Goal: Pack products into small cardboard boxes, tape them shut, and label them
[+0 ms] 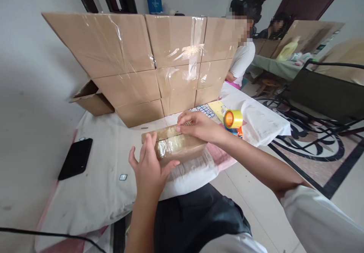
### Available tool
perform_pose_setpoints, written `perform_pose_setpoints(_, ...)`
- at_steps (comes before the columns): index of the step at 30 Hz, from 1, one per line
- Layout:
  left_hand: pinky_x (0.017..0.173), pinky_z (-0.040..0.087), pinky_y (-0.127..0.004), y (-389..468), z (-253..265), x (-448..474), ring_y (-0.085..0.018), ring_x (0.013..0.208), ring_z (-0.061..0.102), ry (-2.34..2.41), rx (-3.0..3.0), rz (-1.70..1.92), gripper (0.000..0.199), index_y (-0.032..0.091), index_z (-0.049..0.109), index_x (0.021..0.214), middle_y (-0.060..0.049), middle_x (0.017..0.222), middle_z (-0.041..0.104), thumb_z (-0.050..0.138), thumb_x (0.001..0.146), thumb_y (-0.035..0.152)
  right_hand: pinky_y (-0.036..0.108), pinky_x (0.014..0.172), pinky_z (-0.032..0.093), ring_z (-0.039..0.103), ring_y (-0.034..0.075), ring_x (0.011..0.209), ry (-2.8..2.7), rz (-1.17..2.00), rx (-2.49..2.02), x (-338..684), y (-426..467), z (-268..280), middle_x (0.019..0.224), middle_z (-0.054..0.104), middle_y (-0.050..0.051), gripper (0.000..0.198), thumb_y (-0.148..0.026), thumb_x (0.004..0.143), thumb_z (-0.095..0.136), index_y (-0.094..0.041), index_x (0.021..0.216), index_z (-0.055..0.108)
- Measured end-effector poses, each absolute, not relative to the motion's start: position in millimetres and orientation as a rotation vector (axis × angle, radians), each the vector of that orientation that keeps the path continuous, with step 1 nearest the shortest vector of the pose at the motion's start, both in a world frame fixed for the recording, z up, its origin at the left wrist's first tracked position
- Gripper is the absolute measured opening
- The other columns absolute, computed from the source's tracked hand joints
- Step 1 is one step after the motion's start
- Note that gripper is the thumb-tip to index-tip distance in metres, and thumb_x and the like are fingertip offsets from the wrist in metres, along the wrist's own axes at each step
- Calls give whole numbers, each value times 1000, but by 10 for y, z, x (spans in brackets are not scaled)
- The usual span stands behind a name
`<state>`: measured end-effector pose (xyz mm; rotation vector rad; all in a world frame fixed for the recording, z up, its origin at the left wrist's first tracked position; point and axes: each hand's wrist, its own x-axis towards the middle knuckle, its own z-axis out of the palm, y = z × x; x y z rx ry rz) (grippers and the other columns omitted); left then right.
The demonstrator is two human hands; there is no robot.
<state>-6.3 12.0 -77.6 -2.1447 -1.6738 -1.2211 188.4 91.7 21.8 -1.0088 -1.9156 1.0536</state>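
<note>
A small brown cardboard box (182, 152) with shiny clear tape across its top lies on the cloth-covered table in front of me. My left hand (149, 162) is at its left end, fingers spread and stretched out, fingertips against the top edge and thumb pointing along the front side. Over the far right part of the box, my right hand (197, 126) has thumb and fingers closed together at the seam along the top. A yellow tape roll (233, 119) with an orange core is to the right of that hand, on the table.
A tall wall of taped cardboard (176, 63) stands behind the box. An open carton (93, 97) is at back left; a black phone (76, 159) lies on the white cloth (105, 192). One person (243, 60) sits behind the cardboard, another farther back. A dark chair (327, 94) stands right.
</note>
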Motion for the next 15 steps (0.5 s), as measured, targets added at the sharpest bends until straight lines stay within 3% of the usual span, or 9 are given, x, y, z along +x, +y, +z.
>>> perform_pose_setpoints(1, 116, 16, -62, 160, -785, -60, -39, 139, 47, -1629, -2119, -1162, 95, 17, 24, 159, -23, 151, 50, 31, 89, 81, 37, 95, 43, 62, 17, 93, -1949, 995, -1077, 1837, 1022, 156, 95, 63, 2, 12, -26, 83, 76, -18, 74, 73)
perform_pose_setpoints(3, 114, 14, -63, 202, -838, -40, -41, 143, 42, -1518, -2021, -1033, 82, 27, 47, 148, -19, 156, 45, 34, 88, 81, 41, 100, 39, 60, 20, 99, -2037, 794, -1224, 1777, 1186, 35, 98, 64, 3, 7, -21, 81, 75, -18, 74, 74)
perform_pose_setpoints(6, 114, 15, -61, 202, -921, -1, -39, 140, 45, -1374, -1959, -925, 58, 33, 67, 125, -11, 152, 53, 48, 88, 75, 43, 102, 34, 55, 24, 106, -2165, 615, -1313, 1758, 1290, -107, 99, 64, 5, 5, -21, 82, 74, -20, 77, 75)
perform_pose_setpoints(9, 114, 17, -58, 173, -938, 28, -34, 132, 52, -1337, -1946, -939, 48, 33, 70, 118, -7, 143, 63, 59, 87, 68, 41, 98, 35, 53, 25, 108, -2276, 559, -1306, 1758, 1279, -191, 101, 62, 6, 4, -23, 84, 71, -19, 84, 71)
perform_pose_setpoints(13, 115, 15, -53, 125, -912, 55, -29, 124, 58, -1397, -1978, -955, 34, 31, 70, 117, -2, 134, 69, 68, 89, 51, 42, 93, 38, 50, 28, 109, -2276, 291, -1412, 1799, 1333, -234, 115, 57, 10, 40, -33, 79, 76, -17, 110, 55)
perform_pose_setpoints(15, 116, 13, -52, 104, -926, 67, -28, 122, 59, -1429, -2011, -968, 34, 30, 68, 122, -1, 129, 72, 68, 91, 43, 44, 93, 39, 51, 30, 110, -2226, 147, -1475, 1947, 1467, -226, 120, 56, 12, 42, -35, 82, 72, -16, 114, 52)
